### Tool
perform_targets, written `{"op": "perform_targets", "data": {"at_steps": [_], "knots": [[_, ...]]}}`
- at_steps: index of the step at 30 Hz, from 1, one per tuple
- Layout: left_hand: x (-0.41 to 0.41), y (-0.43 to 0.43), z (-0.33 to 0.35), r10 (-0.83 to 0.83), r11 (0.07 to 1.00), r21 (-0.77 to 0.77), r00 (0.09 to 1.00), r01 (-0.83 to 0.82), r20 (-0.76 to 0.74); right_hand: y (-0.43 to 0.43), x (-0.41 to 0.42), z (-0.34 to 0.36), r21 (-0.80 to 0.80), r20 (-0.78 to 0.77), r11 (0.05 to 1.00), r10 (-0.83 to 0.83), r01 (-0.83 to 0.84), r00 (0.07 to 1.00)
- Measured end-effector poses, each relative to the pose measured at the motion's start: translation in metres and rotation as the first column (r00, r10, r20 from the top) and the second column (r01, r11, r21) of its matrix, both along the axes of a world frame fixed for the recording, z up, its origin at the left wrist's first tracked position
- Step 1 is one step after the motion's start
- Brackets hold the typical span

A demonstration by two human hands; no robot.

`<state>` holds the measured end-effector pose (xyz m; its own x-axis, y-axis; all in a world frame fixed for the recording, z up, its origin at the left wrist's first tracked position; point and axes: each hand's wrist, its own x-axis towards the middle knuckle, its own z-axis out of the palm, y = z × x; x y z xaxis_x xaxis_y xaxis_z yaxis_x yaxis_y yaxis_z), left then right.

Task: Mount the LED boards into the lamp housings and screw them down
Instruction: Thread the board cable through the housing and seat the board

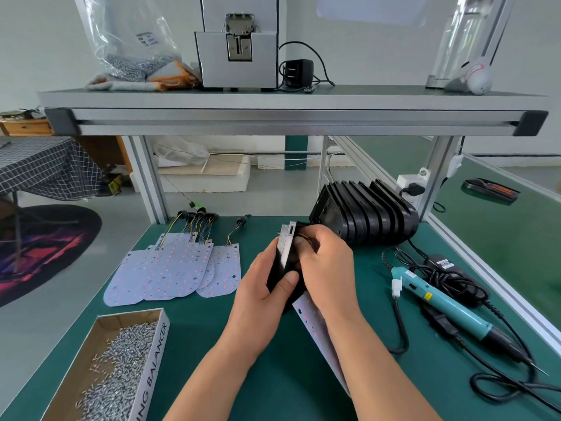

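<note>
From the head camera, the person holds one black lamp housing (277, 268) up on its edge above the green table (212, 329), between both hands. The left hand (261, 296) wraps round its near side, with the thumb pressed flat on the black face. The right hand (329, 268) has its fingers (306, 241) curled over the top of the far side. I cannot tell if they also pinch the wires there.

One LED board (315, 326) is not in the housing yet. It sticks out below the right hand and runs back under the wrist, near the table.

What could go wrong? The loose board could slip down or bend, because no fingers clearly hold it. Its wires could get tugged or caught on the housing's edge. The housing could also tip, since it stands on edge in the air.

The other LED boards (170, 268) lie in a pile to the left. More housings (364, 217) stand in a row behind the hands. The electric screwdriver (449, 305) lies to the right, and the box of screws (121, 366) sits front left. Neither hand touches them.
</note>
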<state>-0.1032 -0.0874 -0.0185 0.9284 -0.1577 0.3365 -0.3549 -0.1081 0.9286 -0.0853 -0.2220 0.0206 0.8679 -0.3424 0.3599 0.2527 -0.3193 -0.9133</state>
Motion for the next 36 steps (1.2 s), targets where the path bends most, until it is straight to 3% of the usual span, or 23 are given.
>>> {"op": "perform_targets", "data": {"at_steps": [2, 5, 12, 16, 18, 22, 25, 29, 33, 36], "knots": [[-0.001, 0.000, -0.001, -0.012, 1.000, -0.013, 1.000, 0.012, 0.017, -0.002, 0.000, 0.000, 0.097, -0.044, 0.995, -0.020, 0.025, 0.999], [-0.001, -0.002, -0.003, -0.022, 1.000, -0.006, 0.999, 0.022, 0.028, -0.004, -0.001, 0.000, 0.115, -0.066, 0.993, -0.009, 0.016, 0.998], [0.005, -0.003, -0.003, -0.035, 0.992, 0.123, 0.993, 0.020, 0.114, 0.000, 0.000, 0.001, 0.259, 0.004, 0.966, 0.020, -0.020, 1.000], [0.006, 0.002, -0.004, -0.024, 0.994, 0.107, 0.989, 0.009, 0.144, -0.004, -0.001, 0.001, 0.295, -0.020, 0.944, 0.158, -0.145, 0.987], [0.007, 0.003, -0.004, -0.011, 0.994, 0.107, 0.988, -0.006, 0.152, -0.008, -0.001, 0.000, 0.246, -0.032, 0.954, 0.185, -0.172, 0.982], [0.004, 0.000, -0.006, -0.007, 0.994, 0.109, 0.991, -0.008, 0.136, -0.014, 0.004, 0.001, 0.106, -0.038, 0.992, 0.067, -0.062, 0.997], [0.004, -0.001, -0.007, -0.015, 0.991, 0.136, 0.991, -0.003, 0.133, -0.013, 0.003, 0.001, 0.094, -0.034, 0.995, 0.038, -0.035, 0.999], [0.004, -0.002, -0.009, -0.026, 0.993, 0.121, 0.991, 0.010, 0.128, -0.013, -0.002, 0.006, 0.213, -0.036, 0.963, 0.175, -0.164, 0.984], [0.006, -0.003, -0.008, -0.001, 0.992, 0.122, 0.992, -0.015, 0.129, -0.019, -0.003, 0.008, 0.003, -0.122, 0.952, 0.304, -0.306, 0.945], [0.005, -0.004, -0.007, -0.002, 0.995, 0.100, 0.994, -0.010, 0.113, -0.024, -0.004, 0.011, -0.025, -0.162, 0.937, 0.341, -0.350, 0.926]]}}
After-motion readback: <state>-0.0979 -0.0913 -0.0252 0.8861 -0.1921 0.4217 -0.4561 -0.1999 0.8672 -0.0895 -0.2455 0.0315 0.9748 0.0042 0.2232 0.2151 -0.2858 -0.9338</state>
